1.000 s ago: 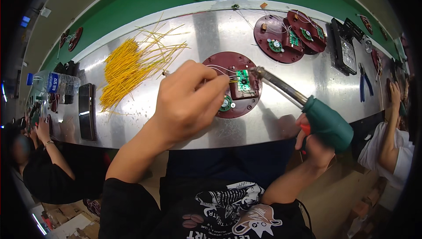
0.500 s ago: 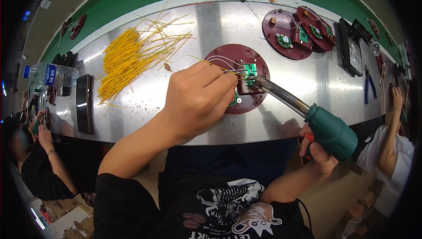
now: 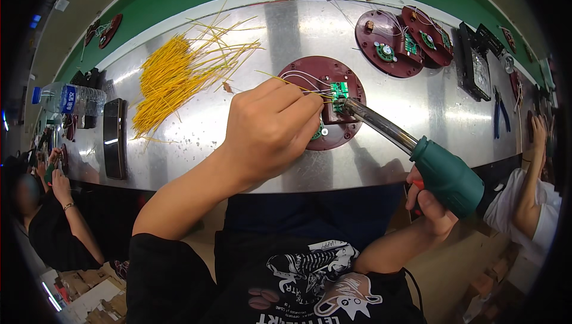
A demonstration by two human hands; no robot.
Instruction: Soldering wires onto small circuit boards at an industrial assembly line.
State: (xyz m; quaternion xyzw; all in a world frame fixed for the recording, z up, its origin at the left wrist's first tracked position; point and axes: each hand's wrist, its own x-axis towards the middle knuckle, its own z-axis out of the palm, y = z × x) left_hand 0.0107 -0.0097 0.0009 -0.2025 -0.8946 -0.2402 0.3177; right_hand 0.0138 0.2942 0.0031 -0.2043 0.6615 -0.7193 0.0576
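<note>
My left hand [image 3: 271,124] is closed in a pinch over a round maroon base [image 3: 351,136]. It grips a thin yellow wire, whose free end sticks out above the knuckles; the fingertips are partly hidden. White wires run close by to a small green circuit board [image 3: 339,89] on the base. My right hand [image 3: 435,211] is wrapped around a soldering gun [image 3: 450,175] with a green handle and a long metal barrel. Its tip meets the lower edge of the circuit board, beside my left fingertips. A round speaker-like part on the base is mostly behind my left hand.
Left of the base lies a heap of yellow wires [image 3: 167,85], with a phone [image 3: 114,139] and a plastic bottle [image 3: 74,100] farther left. Two maroon bases [image 3: 381,64] lie at the back right, near blue-handled pliers [image 3: 500,112]. Other people sit at both sides.
The base and benchtop sit slightly higher in the picture. Both hands keep nearly the same pose, and the soldering gun's tip stays at the circuit board.
</note>
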